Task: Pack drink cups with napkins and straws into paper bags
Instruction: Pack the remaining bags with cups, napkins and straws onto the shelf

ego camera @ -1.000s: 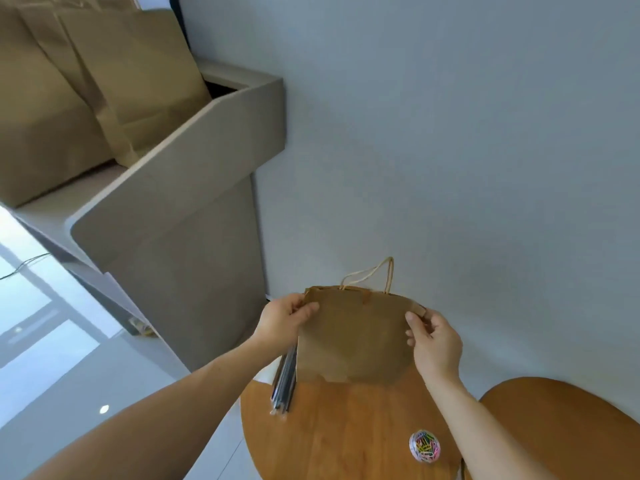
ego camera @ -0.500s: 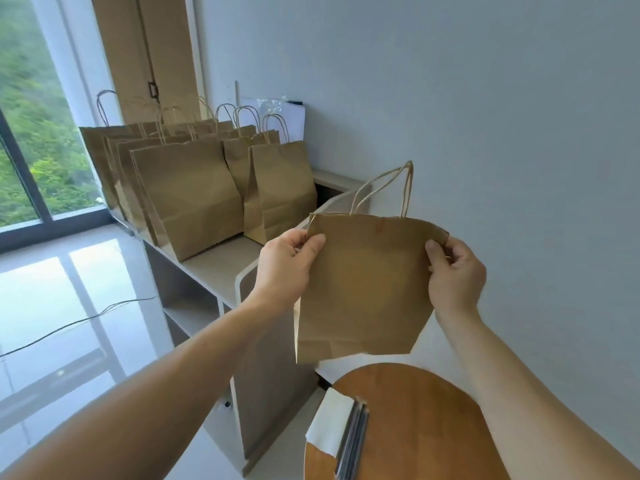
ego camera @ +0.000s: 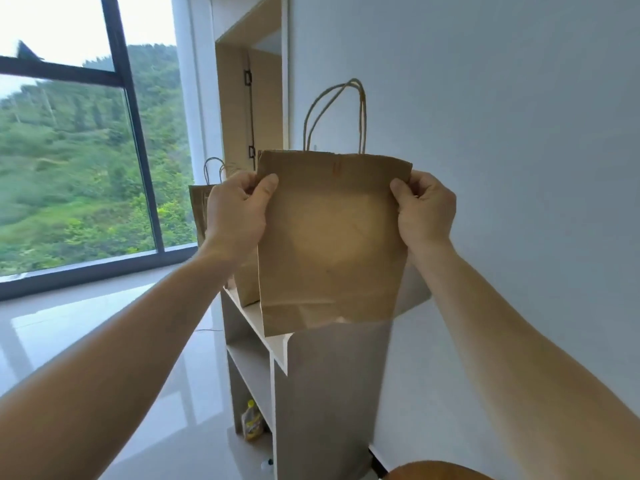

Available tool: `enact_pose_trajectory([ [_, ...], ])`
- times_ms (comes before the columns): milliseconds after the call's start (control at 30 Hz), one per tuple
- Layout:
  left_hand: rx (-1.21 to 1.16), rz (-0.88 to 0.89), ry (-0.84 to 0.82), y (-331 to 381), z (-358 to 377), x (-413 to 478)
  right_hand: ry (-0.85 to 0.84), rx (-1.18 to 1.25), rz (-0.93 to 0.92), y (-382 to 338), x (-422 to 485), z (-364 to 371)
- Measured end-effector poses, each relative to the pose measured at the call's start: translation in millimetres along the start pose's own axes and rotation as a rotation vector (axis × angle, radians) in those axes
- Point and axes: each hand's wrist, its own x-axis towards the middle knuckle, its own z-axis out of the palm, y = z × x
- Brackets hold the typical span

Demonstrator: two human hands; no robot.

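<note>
I hold a brown paper bag [ego camera: 329,244] upright in the air in front of me, its two twisted handles standing up above the rim. My left hand [ego camera: 235,213] pinches the bag's upper left edge, thumb on the front. My right hand [ego camera: 424,211] pinches the upper right edge in the same way. The bag hangs above the top of a grey shelf unit [ego camera: 332,386]. No cups, napkins or straws are in view.
Other paper bags [ego camera: 202,202] stand on the shelf unit behind my left hand, mostly hidden. A yellow bottle [ego camera: 252,420] sits in the unit's lower compartment. A white wall is on the right, a large window on the left, and a wooden table's edge [ego camera: 440,471] at the bottom.
Both hands have lifted the bag from the wooden table up and toward the shelf unit. My view has risen, so the table with straws and napkin dropped out of sight.
</note>
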Motion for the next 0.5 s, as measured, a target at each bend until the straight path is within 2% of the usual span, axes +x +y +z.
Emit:
enact_pose_trajectory([
  [300, 0.049, -0.042, 0.117, -44, -32, 54, -0.209, 0.016, 0.026, 21, 44, 108],
  [500, 0.212, -0.095, 0.075, -121, -37, 76, -0.325, -0.035, 0.148, 80, 50, 175],
])
